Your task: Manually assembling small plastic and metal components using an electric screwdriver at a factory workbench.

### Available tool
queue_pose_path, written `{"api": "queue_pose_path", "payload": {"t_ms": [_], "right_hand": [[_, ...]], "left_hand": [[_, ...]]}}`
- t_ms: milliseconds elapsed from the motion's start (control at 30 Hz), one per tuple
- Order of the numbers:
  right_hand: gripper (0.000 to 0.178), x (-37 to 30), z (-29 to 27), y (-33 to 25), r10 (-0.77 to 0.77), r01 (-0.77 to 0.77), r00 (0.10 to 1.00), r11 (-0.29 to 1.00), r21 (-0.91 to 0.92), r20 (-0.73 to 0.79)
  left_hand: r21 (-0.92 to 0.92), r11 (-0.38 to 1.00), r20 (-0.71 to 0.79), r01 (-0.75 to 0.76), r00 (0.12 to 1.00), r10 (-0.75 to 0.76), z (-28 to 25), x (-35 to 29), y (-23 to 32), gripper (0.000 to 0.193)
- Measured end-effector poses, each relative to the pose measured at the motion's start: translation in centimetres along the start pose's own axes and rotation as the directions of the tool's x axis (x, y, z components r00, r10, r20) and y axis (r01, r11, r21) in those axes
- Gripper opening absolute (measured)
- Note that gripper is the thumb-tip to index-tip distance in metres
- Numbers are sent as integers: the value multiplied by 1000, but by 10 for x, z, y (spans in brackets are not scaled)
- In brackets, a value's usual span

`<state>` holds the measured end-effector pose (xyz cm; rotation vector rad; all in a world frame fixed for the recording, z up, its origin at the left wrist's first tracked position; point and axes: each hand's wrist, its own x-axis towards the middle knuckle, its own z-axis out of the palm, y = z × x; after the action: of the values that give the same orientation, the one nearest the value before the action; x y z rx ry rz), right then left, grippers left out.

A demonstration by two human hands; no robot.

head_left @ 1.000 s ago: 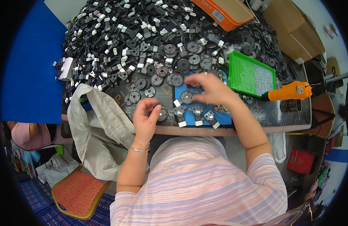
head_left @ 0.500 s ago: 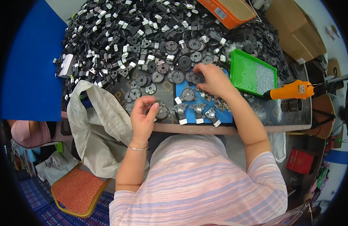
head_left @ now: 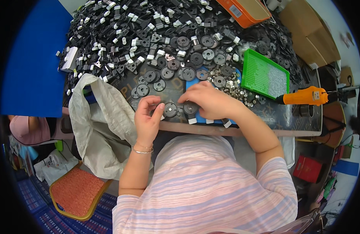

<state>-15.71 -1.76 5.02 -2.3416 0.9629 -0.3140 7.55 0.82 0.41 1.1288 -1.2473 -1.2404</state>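
Note:
My right hand (head_left: 211, 102) reaches over the blue mat, its fingers on a black round disc (head_left: 191, 109). The disc lies over a black part with a white tip (head_left: 192, 120), close to the table's front edge. Another white-tipped part (head_left: 227, 123) shows from beneath my right wrist; the parts between are hidden under the hand. My left hand (head_left: 147, 119) is half curled, thumb apart from the fingers, with nothing visible in it. Right beside its thumb lies a grey-black disc (head_left: 170, 109) with a shiny centre. Small metal pieces (head_left: 236, 93) are scattered beyond my right hand.
A large heap of black parts with white tips (head_left: 125, 39) covers the far table. At the right stand a green tray (head_left: 247, 84) of small clear pieces and an orange electric screwdriver (head_left: 304, 96). An orange bin (head_left: 242, 17) and a cardboard box (head_left: 310, 35) stand farther back. A pale sack (head_left: 102, 128) hangs at the left edge.
My right hand has come from the discs by the metal pieces back toward me, onto the white-tipped parts on the mat. My left hand has stayed nearly in place. The view has shifted slightly.

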Motion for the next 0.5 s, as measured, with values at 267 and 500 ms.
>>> {"api": "queue_pose_path", "payload": {"t_ms": [267,500], "right_hand": [[54,-11,23,-11,118,-144,961,986,-87,-251],[58,-9,24,-17,173,-202,952,975,-93,-252]], "left_hand": [[0,1000,-3,13,1000,-13,1,-1,-4,16],[11,1000,5,1,1000,-1,1,-1,-3,16]]}}
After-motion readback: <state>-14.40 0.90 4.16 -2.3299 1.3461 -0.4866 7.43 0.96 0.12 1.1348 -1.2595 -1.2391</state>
